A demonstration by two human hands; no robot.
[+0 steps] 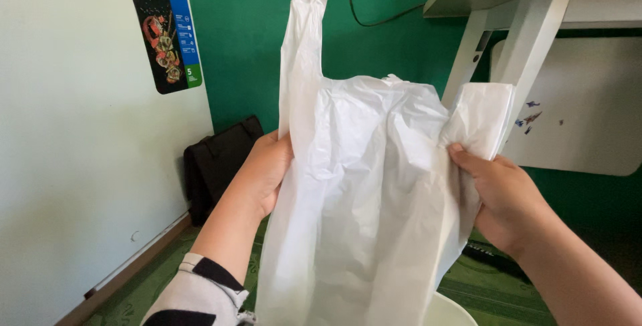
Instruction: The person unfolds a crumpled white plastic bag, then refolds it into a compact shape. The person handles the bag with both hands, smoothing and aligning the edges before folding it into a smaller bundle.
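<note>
Nearest to us, our left hand [264, 172] and right hand [498, 195] both pinch the white plastic bag [361, 199], which hangs between them, its long axis upright. Our left fingers are closed on the left edge, below the tall handle; our right thumb presses the folded right handle. Behind stand a black bag [217, 162], a white cabinet [80, 165] and a green wall [381, 45].
</note>
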